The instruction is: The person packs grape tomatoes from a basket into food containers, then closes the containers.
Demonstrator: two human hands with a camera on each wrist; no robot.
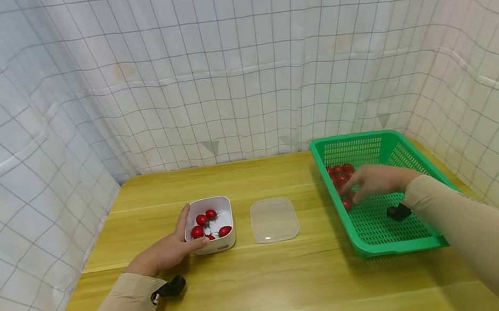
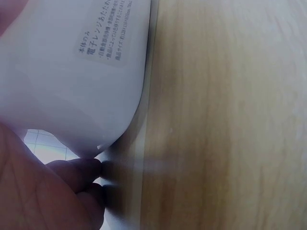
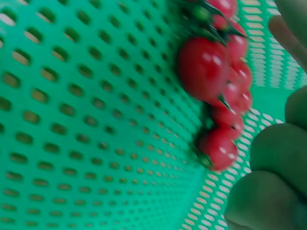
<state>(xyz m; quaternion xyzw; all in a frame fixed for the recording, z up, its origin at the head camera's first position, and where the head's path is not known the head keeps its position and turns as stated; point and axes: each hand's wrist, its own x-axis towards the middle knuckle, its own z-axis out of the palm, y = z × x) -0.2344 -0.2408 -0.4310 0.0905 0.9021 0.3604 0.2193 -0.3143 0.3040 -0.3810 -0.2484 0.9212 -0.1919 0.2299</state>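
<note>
One picking step, I judge.
Inside basket, my right hand, half-open, empty, should pinch tomatoes; left of basket, left hand grips container.

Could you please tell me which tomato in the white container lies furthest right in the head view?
It is the tomato in the near right corner of the white container; every other visible tomato in it sits further left.
</note>
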